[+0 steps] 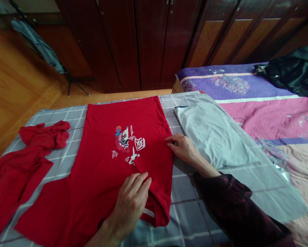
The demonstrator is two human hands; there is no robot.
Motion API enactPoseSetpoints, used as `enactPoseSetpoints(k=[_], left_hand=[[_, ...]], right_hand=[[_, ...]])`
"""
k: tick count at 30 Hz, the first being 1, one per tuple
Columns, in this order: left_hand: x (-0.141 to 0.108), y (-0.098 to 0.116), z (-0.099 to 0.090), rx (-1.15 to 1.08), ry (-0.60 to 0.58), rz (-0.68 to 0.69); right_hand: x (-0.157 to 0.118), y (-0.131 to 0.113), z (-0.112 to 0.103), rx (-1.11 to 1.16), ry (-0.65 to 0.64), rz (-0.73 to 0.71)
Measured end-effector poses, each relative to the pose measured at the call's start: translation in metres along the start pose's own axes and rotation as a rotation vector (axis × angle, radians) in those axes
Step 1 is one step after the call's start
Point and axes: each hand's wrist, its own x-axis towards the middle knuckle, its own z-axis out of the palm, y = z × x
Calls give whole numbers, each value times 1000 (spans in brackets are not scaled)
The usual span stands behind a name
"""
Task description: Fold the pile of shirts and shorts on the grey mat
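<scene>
A red T-shirt [99, 137] lies spread on a grey checked cloth, its hem away from me and its collar near me. White characters and a colourful printed figure [123, 139] show on its front. One sleeve [44, 207] sticks out at the left; the right side has a fold near the collar. My left hand [133, 195] rests on the shirt near the collar, fingers laid along the fabric. At the shirt's right edge, my right hand [183, 147] has thumb and forefinger closed on the red cloth.
Another crumpled red garment [40, 147] lies at the left. To the right is a folded pale grey garment [213, 133] on the checked cloth [185, 206]. Beyond stand a bed with a purple and pink cover [257, 113], dark clothing [295, 70], wooden cupboards [151, 44] and a tripod stand [71, 80].
</scene>
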Motion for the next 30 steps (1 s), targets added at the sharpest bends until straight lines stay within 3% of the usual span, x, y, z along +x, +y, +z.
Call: enactPoseSetpoints(k=[4,8,13,22,26,28,30], left_hand=[[-5,3,-1,9,-23,0],[-4,4,-4,10,-17,-21],[-2,10,-4,-75,1,160],[-3,13,-3,-130,-199,172],[-2,12,-4,-133,-233,169],[-1,13,-4,-122,-231,177],[0,13,-4,-97,-229,188]], right_hand=[[-1,-2,7,-17,33,-84],[-3,-6,-1,-23,-47,-91],[-4,-5,-5,-75,-83,-87],[-4,-1,1,-255,-47,-180],[-7,-12,0,-319,18,-199],[-11,-22,4,-314,75,-257],[-17,-31,12,-292,43,-351]])
